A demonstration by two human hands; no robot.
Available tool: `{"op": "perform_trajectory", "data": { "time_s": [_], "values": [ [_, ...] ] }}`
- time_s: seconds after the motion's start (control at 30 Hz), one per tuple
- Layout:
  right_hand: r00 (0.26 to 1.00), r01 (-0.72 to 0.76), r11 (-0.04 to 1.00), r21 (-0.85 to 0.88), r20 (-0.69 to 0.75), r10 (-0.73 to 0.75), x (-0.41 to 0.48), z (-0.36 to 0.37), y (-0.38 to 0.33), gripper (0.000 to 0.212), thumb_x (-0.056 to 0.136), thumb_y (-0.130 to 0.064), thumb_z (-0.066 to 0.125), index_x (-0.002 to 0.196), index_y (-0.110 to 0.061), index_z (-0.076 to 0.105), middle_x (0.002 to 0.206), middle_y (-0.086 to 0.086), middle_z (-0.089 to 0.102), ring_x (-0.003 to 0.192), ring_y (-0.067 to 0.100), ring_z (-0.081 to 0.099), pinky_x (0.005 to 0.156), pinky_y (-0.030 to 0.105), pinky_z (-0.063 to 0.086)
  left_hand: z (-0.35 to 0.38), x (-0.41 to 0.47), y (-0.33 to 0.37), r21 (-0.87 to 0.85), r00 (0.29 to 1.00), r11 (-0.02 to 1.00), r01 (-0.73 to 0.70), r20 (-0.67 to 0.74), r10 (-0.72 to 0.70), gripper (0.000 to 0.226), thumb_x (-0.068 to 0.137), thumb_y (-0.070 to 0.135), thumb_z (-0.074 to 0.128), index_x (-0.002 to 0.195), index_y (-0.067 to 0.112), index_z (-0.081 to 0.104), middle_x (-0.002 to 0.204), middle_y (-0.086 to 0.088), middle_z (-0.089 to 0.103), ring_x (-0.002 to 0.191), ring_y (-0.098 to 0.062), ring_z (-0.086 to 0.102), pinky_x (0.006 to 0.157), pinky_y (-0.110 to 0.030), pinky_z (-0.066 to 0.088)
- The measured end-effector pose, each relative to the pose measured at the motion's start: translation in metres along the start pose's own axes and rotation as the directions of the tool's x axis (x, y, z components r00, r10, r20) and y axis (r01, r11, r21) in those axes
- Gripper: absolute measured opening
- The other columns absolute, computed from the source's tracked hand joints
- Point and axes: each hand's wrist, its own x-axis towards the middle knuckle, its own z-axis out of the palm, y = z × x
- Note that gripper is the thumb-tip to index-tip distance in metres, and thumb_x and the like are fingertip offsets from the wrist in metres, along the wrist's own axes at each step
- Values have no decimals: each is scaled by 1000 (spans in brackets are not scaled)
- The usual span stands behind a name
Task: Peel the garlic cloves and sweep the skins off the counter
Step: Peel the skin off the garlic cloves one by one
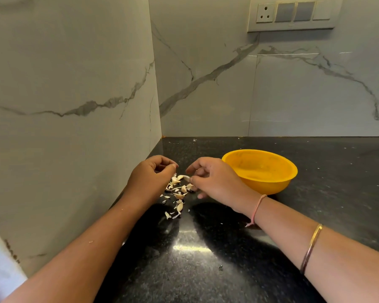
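A small heap of garlic cloves and papery skins [178, 194] lies on the black counter [206, 254] near the left wall. My right hand [214, 182] hovers over the heap's right side and pinches a pale garlic clove [185, 177] at its thumb tip. My left hand [153, 173] is just left of the heap, fingers curled in; whether it holds a bit of skin is hidden. A yellow bowl [260, 169] stands right behind my right hand.
Marble-patterned walls meet in a corner [161, 136] behind the heap, the left wall close to my left arm. A switch and socket panel [293, 14] is high on the back wall. A few skin specks [220, 267] lie nearer me.
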Motion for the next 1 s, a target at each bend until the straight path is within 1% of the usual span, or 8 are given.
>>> {"op": "perform_trajectory", "data": {
  "time_s": [0.07, 0.13, 0.23, 0.4, 0.63, 0.77, 0.87, 1.0],
  "values": [
    [999, -28, 984, 176, -16, 32, -1, 2, -2, 14, 89, -4, 57, 96, -16, 59, 78, 0, 64, 77, 18, 68, 67, 37, 60, 1, -1, 0, -44, 999, 998, 40, 32, -39, 15, 89, 19, 60, 78, 25, 68, 77, 0, 68, 75, -16, 62, 75, -37, 53],
    [999, -35, 952, 303, -25, 44, -2, 4, -4, 14, 90, -1, 56, 92, -15, 57, 79, 3, 63, 74, 14, 66, 67, 36, 60, 1, -1, 1, -59, 997, 996, 60, 61, -57, 16, 89, 15, 59, 78, 23, 69, 77, -3, 69, 75, -19, 62, 78, -42, 54],
    [998, -37, 901, 433, -36, 58, -2, 4, -6, 16, 91, 4, 52, 89, -11, 57, 78, 6, 63, 67, 11, 64, 63, 31, 60, 1, -3, 5, -100, 993, 992, 71, 105, -60, 18, 90, 11, 57, 80, 19, 69, 77, -4, 69, 75, -19, 63, 77, -40, 53],
    [996, -16, 894, 449, -75, 55, -3, 4, -5, 18, 91, 7, 48, 89, -7, 59, 75, 7, 63, 63, 11, 64, 63, 26, 59, 1, -4, 9, -178, 993, 980, 85, 99, -68, 15, 89, 12, 59, 78, 16, 69, 73, -3, 68, 71, -14, 62, 71, -32, 51],
    [991, -4, 920, 391, -124, 57, -4, 8, -5, 21, 88, 7, 51, 85, -9, 62, 77, 6, 66, 68, 12, 67, 68, 29, 59, 3, -5, 8, -192, 992, 978, 84, 105, -65, 10, 86, 13, 63, 79, 14, 70, 77, -8, 69, 72, -17, 62, 70, -33, 51],
    [985, -96, 850, 517, -76, 157, -3, 10, -6, 19, 87, 10, 50, 87, -6, 62, 75, 8, 67, 67, 15, 68, 69, 28, 59, 6, -5, 6, -229, 984, 963, 145, 137, -115, 7, 86, 10, 61, 84, 9, 67, 75, -8, 67, 62, -13, 62, 55, -22, 52],
    [974, -169, 799, 578, -26, 224, -2, 13, -6, 18, 86, 11, 50, 91, -3, 62, 75, 9, 65, 67, 15, 67, 73, 30, 59, 8, -5, 4, -207, 980, 965, 164, 146, -135, 10, 87, 6, 56, 85, 9, 66, 77, -9, 66, 63, -15, 61, 54, -21, 52],
    [957, -235, 748, 620, 14, 289, -2, 15, -7, 18, 87, 11, 49, 92, -2, 62, 84, 15, 66, 70, 18, 66, 73, 30, 58, 8, -4, 3, -189, 981, 967, 168, 130, -145, 17, 88, 1, 50, 85, 10, 64, 77, -10, 66, 61, -15, 60, 56, -22, 53]
  ]
}}
